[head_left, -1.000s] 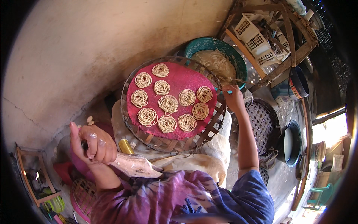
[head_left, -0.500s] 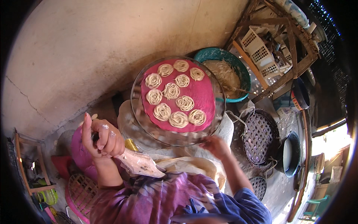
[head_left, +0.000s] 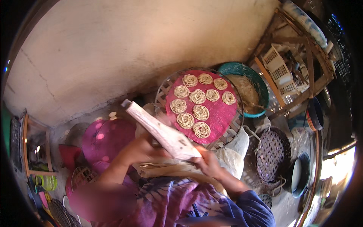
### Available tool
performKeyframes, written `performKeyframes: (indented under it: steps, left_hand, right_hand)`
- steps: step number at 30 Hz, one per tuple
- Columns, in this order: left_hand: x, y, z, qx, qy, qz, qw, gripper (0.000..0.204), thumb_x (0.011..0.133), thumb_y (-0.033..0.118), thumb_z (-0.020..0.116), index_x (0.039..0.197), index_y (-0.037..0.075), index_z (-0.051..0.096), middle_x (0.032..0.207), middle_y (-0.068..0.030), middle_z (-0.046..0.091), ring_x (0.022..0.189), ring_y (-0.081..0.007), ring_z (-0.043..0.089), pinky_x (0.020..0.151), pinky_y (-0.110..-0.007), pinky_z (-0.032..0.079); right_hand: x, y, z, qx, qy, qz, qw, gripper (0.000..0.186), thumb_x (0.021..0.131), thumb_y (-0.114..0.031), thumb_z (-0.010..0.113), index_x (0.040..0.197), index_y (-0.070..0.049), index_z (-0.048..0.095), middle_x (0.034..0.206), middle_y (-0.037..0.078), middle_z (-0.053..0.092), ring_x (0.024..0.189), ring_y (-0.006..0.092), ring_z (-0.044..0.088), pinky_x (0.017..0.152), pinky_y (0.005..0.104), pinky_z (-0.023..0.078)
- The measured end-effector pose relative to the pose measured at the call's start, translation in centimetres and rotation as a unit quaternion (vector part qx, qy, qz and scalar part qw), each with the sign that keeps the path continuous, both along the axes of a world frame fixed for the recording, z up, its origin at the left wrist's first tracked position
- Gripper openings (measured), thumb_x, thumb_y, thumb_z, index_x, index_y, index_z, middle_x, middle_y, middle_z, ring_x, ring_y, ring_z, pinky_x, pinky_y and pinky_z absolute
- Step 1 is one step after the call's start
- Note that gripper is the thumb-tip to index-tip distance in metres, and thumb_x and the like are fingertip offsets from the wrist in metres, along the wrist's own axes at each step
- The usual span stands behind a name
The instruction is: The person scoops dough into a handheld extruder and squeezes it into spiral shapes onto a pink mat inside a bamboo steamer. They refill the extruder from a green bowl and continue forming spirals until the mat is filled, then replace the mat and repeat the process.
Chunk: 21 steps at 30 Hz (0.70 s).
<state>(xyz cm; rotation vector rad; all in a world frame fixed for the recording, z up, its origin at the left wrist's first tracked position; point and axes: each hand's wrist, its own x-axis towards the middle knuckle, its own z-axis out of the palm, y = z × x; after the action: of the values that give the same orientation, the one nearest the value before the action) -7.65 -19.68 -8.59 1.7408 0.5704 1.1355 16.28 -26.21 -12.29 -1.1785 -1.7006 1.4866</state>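
A long, tapered, whitish piping bag [head_left: 159, 130] slants across my lap, its dark narrow end up and to the left, its wide end near my body. My right hand [head_left: 206, 162] grips the wide end. Beneath its middle, my left hand [head_left: 145, 149] is smeared by motion and partly covered by the bag, so its fingers are unclear. Just beyond lies a round woven tray [head_left: 161, 87] with a pink sheet [head_left: 219, 126] on it. Several coiled nests of pale noodle-like strands [head_left: 197, 97] sit on the sheet, with bare pink at its lower right.
A teal basin [head_left: 266, 92] of pale dough-like stuff stands behind the tray. To the right are a dark woven basket [head_left: 272, 155] and a dark basin [head_left: 300, 174]. Purple-pink round sheets [head_left: 94, 142] lie at the left. The wall [head_left: 132, 45] rises close behind.
My left hand has come down from its raised place at the left. My right hand has left the tray's edge and grips the bag, which now points away. The tray, blurred before, looks still.
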Motion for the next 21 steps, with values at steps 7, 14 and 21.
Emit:
performKeyframes:
  steps: [7, 14, 21]
  left_hand:
    - [2.7, -3.1, -4.4, 0.161, 0.339, -0.17, 0.911, 0.042, 0.09, 0.018, 0.058, 0.128, 0.003, 0.05, 0.13, -0.0143, 0.051, 0.122, -0.0245, 0.047, 0.104, -0.034, 0.039]
    - [11.5, -0.1, 3.1, 0.039, 0.546, -0.116, 0.829, 0.015, 0.088, 0.022, 0.061, 0.092, 0.008, 0.064, 0.087, -0.0016, 0.059, 0.089, -0.012, 0.057, 0.07, -0.028, 0.049]
    - [11.3, 7.2, 7.6, -0.109, 0.358, -0.305, 0.876, 0.022, 0.078, 0.021, 0.063, 0.094, 0.006, 0.066, 0.077, -0.0096, 0.066, 0.078, -0.026, 0.065, 0.07, -0.04, 0.052]
  right_hand:
    - [5.1, 4.7, 1.2, 0.227, -0.031, 0.118, 0.966, 0.047, 0.095, -0.031, 0.048, 0.132, -0.002, 0.05, 0.055, 0.013, 0.055, 0.05, 0.0244, 0.059, 0.054, 0.0355, 0.047]
    - [3.8, 10.0, 7.7, 0.464, -0.048, 0.08, 0.881, 0.075, 0.097, -0.059, 0.026, 0.145, -0.001, 0.03, 0.099, 0.018, 0.06, 0.083, 0.0327, 0.06, 0.075, 0.0447, 0.047]
    - [3.1, 8.4, 16.5, 0.478, -0.061, 0.129, 0.867, 0.063, 0.088, -0.014, 0.062, 0.14, -0.006, 0.028, 0.123, 0.018, 0.057, 0.083, 0.0307, 0.068, 0.067, 0.038, 0.055]
